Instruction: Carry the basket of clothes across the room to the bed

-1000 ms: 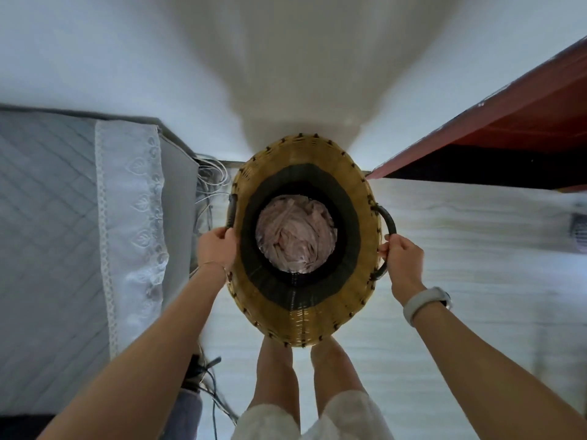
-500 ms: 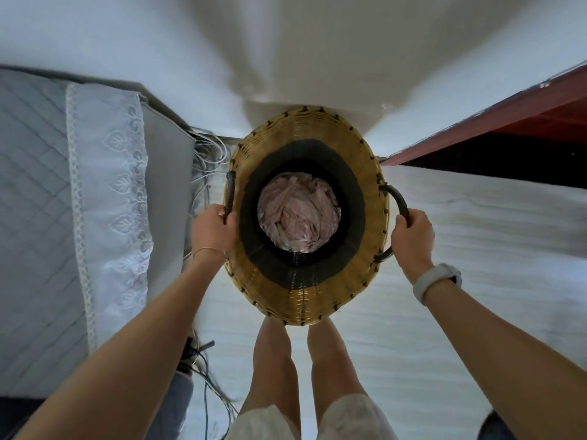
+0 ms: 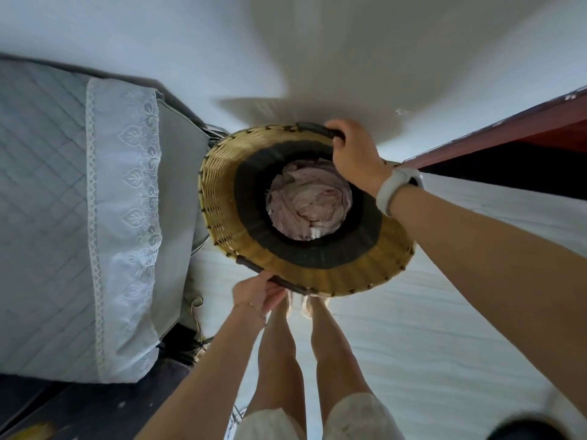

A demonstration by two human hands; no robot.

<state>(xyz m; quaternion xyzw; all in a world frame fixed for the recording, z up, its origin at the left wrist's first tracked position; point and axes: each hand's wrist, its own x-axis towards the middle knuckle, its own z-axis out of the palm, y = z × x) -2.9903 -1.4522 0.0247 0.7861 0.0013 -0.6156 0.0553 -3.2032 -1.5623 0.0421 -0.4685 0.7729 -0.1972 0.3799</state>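
Observation:
A round wicker basket (image 3: 222,198), tan at the rim with a dark band inside, hangs in front of me above the white floor. Pale pink clothes (image 3: 309,201) fill its bottom. My right hand (image 3: 355,154), with a white watch on the wrist, is closed around the dark handle on the basket's far side. My left hand (image 3: 257,292) grips the dark handle on the near side, just above my feet. The bed (image 3: 41,201), with a grey quilted cover and a white lace-edged sheet, lies to the left of the basket.
Cables (image 3: 197,315) lie on the floor between the bed and my legs. A red-brown piece of furniture (image 3: 514,128) runs along the right, dark beneath. White walls meet in a corner ahead. A dark round object (image 3: 533,430) sits at the bottom right.
The basket has turned a quarter turn: my right hand moved to its far side and my left hand to the near side. The view has swung so the bed fills more of the left.

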